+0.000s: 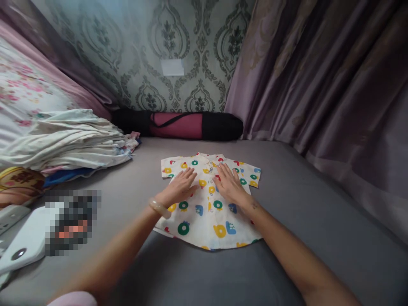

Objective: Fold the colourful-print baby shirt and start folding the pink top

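Note:
A small white short-sleeved shirt with colourful letter prints lies spread out, front side up, its collar away from me. My left hand rests flat on the left half of its chest, fingers stretched out; a pale bangle circles that wrist. On the other half, my right hand lies palm down with fingers spread. Between the two hands runs the button front. Both hands hide parts of the print, and my right forearm covers some of the lower right side.
Grey sheet lies under everything. A black and maroon roll-shaped bag sits against the patterned wall. Piled cloth is at the left, with a white device and a power strip nearer me. Curtains hang at the right.

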Available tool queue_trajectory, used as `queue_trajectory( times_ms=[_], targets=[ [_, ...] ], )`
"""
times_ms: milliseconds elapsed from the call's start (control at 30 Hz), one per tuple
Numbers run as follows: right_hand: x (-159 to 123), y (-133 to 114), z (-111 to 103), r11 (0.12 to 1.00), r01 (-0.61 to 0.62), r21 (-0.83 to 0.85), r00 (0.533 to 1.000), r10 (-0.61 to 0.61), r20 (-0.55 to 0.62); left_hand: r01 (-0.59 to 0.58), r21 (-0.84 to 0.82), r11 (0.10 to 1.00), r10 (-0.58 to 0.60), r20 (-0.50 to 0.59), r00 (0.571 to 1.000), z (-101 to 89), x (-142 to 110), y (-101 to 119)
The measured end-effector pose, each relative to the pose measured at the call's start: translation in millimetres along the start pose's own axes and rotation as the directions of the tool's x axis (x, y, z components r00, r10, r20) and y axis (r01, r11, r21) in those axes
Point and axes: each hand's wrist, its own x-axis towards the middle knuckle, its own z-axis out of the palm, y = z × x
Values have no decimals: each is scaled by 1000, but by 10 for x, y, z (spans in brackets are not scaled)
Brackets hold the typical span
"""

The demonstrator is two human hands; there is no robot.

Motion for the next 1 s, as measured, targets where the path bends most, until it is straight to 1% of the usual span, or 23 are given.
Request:
queue_trajectory(
  times_ms=[67,133,167,233,333,367,433,500,567,633,700,767,867,933,1000],
  targets=[
    [118,-5,173,1000,-20,-10,999,20,25,71,42,997,-71,1,997,203,117,19],
    [142,16,323,1000,-18,-8,995,19,99,128,64,990,-130,28,991,390,146,2],
    [133,31,374,1000,-13,-2,991,13,132,141,67,988,-144,44,989,459,139,-14],
    [116,62,411,1000,-9,15,986,6,168,148,65,987,-152,63,986,533,115,-43],
    [177,87,339,999,-1,48,985,-7,172,185,46,982,-188,98,977,523,113,-49],
    [232,92,301,998,0,60,988,-9,155,204,38,978,-207,122,971,506,125,-41],
    [391,104,235,997,-19,71,996,13,84,235,27,972,-236,163,958,470,152,-20],
    [595,130,199,995,-81,61,997,80,17,245,22,969,-245,184,952,445,167,-4],
    [813,174,201,986,-164,34,986,165,-16,244,17,970,-243,182,953,438,156,-3],
    [1011,226,239,972,-234,8,972,234,-34,250,20,968,-250,152,956,451,123,-22],
    [1163,278,312,955,-295,-16,954,293,-68,274,36,961,-276,97,956,481,84,-63],
    [1252,330,411,941,-335,-40,941,332,-60,309,54,949,-312,68,947,515,55,-112],
    [1298,413,536,937,-344,-69,938,346,28,350,46,936,-352,91,931,537,47,-162],
    [1317,453,555,939,-335,-76,937,340,74,358,25,933,-358,100,928,518,58,-166],
    [1362,441,521,940,-333,-81,936,340,95,359,5,933,-357,103,928,484,69,-156]
  ],
)
